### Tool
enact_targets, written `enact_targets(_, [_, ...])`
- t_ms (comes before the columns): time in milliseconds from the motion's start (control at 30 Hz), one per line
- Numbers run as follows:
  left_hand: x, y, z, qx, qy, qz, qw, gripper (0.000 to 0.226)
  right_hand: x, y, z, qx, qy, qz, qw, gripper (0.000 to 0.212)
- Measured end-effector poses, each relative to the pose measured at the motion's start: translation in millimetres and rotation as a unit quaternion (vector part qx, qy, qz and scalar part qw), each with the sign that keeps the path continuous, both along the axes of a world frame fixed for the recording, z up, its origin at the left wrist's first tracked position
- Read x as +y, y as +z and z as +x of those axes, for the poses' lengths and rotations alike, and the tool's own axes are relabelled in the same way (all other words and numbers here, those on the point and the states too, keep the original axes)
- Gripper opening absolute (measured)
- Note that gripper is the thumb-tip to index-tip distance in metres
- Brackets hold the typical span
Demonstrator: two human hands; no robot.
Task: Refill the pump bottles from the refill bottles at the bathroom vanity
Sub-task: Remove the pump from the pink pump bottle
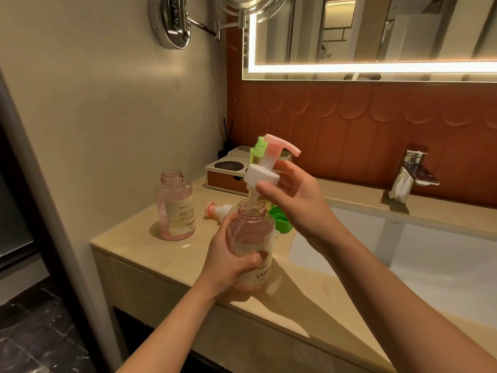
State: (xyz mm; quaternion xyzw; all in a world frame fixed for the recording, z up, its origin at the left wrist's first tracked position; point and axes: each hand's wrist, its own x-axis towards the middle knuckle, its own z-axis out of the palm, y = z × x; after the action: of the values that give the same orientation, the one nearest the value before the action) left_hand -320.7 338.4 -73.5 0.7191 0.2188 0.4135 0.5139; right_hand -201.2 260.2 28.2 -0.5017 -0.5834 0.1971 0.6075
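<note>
Here, near the front edge of the counter point(129, 246), the left hand point(231, 265) wraps round the belly of a pink pump bottle point(251, 232), keeping it upright with its neck uncapped; whether its base touches the counter I cannot tell. Just above, the right hand point(298, 208) pinches the white collar of a pump head point(262, 175) (pink nozzle pointing right), tilted, its dip tube reaching into the bottle's mouth while the collar sits clear of the neck. Toward the counter's left end stands a second pink bottle point(176, 208), also open, and a second pump head point(217, 210) lies on its side between the two bottles. Behind the held bottle are a green refill bottle point(254, 157) and a green cap point(282, 222), beside the sink point(357, 232).
</note>
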Motion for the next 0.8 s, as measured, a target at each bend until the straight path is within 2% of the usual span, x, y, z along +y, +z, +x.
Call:
enact_targets(133, [-1,3,0,0.003,0.008,0.0,1.0,0.09,-2,-1,3,0.038,0.009,-0.002,0.999,0.045])
enact_targets(300, [-2,2,0,0.001,0.022,-0.005,1.0,0.093,-4,-1,9,0.123,-0.009,0.024,0.992,0.03])
enact_targets(467, [-3,4,1,-0.014,0.033,-0.016,0.999,0.072,-6,4,21,0.209,-0.045,0.053,0.975,0.034])
enact_targets(533, [-3,5,2,-0.027,0.035,-0.016,0.999,0.071,-8,4,26,0.239,-0.054,0.055,0.968,0.027])
enact_targets(800, [-3,4,1,-0.032,0.057,-0.009,0.998,0.071,-10,1,38,0.312,-0.087,0.049,0.945,0.009])
